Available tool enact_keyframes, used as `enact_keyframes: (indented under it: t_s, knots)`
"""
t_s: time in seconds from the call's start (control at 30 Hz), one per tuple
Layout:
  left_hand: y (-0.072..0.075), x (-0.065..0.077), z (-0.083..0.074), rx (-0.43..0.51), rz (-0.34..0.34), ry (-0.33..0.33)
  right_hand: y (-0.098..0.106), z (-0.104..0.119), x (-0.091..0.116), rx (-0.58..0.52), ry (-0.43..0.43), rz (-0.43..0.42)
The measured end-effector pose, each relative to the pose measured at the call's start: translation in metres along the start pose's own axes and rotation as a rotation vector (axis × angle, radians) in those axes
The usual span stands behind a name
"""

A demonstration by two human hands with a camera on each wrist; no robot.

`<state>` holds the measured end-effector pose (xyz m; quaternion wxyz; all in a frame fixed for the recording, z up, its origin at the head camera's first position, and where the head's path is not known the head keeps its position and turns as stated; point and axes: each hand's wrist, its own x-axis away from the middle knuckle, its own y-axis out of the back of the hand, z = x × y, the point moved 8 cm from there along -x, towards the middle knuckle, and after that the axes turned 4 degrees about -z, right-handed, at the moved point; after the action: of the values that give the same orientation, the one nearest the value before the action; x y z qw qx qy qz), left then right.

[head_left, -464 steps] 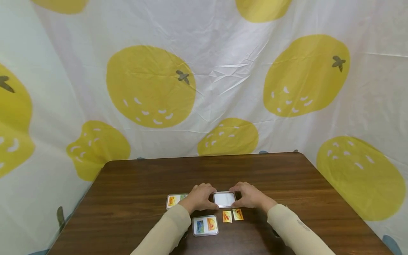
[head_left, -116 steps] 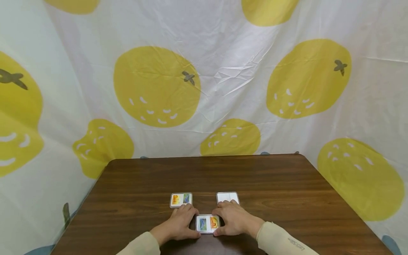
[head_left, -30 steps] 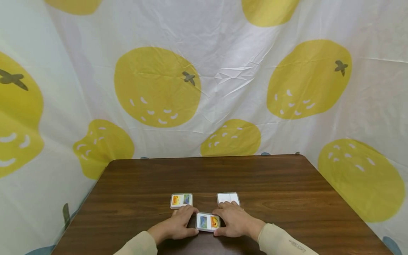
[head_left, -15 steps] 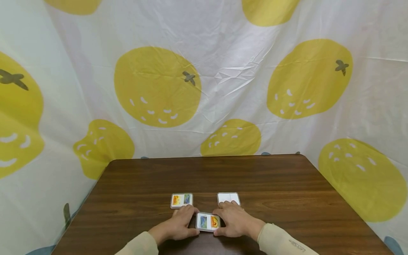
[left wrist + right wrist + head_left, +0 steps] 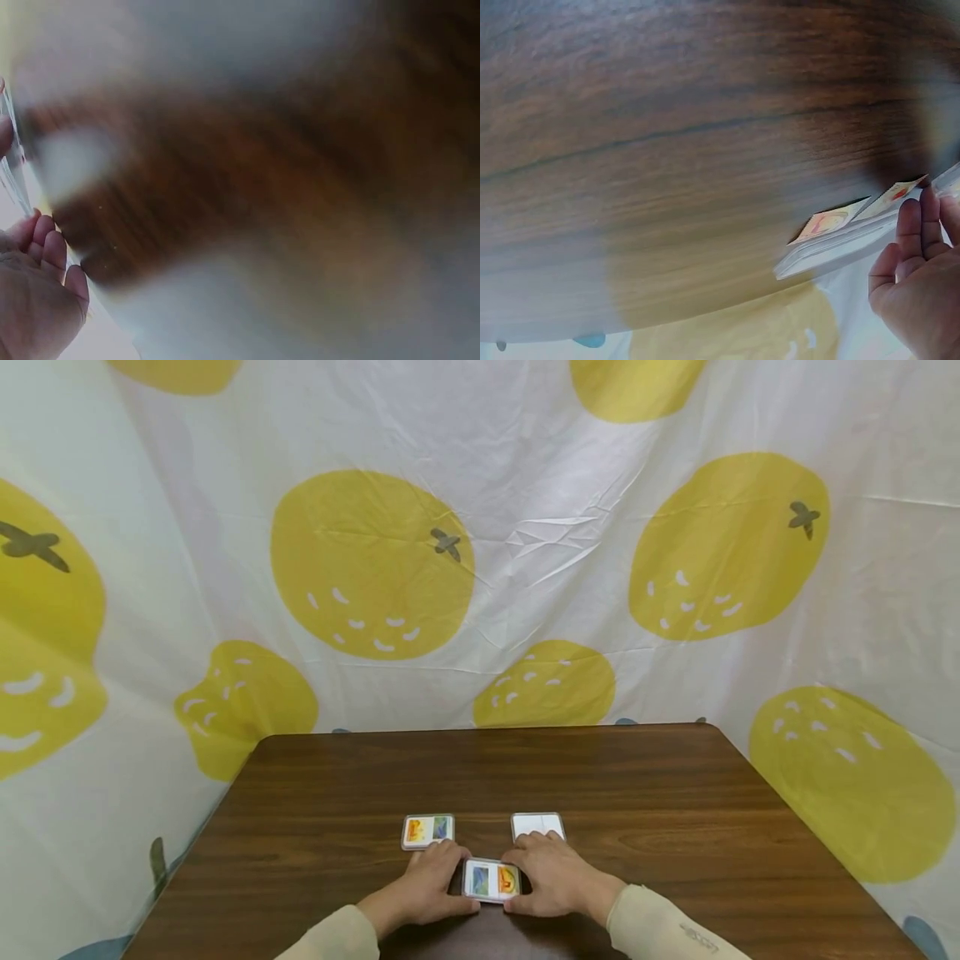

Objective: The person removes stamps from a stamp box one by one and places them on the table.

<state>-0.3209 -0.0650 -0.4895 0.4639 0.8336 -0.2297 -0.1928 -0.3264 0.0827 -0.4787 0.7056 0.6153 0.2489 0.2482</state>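
Observation:
A clear stamp case [image 5: 491, 881] showing a blue-green stamp and an orange one lies between my hands near the table's front. My left hand [image 5: 431, 885] grips its left side, its thumb along the near corner. On the right side my right hand [image 5: 555, 878] holds it with thumb and fingers. Beyond, at the left, sits a second stamp case [image 5: 428, 832] with an orange and a blue-green stamp. A case with a white blank insert [image 5: 537, 825] is partly covered by my right hand. The right wrist view shows two loose orange stamps [image 5: 830, 221] beside the blank case.
The brown wood-grain table [image 5: 375, 777] spreads out behind and to both sides of the cases. A white curtain [image 5: 525, 610] printed with yellow fruit hangs around its far and side edges.
Both hands have gone from the blank case to the near stamp case since the oldest frame. Over the last second the left thumb has slid rightward along the near edge.

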Motion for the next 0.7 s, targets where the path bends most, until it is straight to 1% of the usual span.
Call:
enact_keyframes:
  t_s: [0.13, 0.3, 0.53, 0.7]
  knots:
    - [-0.0017, -0.0014, 0.0016, -0.002, 0.001, 0.016, 0.0012, 0.0, -0.0003, 0.021, 0.007, -0.017]
    - [-0.0025, -0.004, 0.0029, -0.006, -0.002, 0.012, 0.0026, 0.0004, 0.0001, 0.019, 0.014, -0.02]
    - [-0.0025, -0.004, 0.0049, 0.016, -0.003, 0.012, 0.0048, 0.0029, 0.0005, 0.026, 0.031, -0.022]
    - [-0.0022, -0.0034, 0.0027, -0.009, -0.012, 0.012, 0.0037, 0.0042, 0.001, 0.041, 0.04, -0.013]
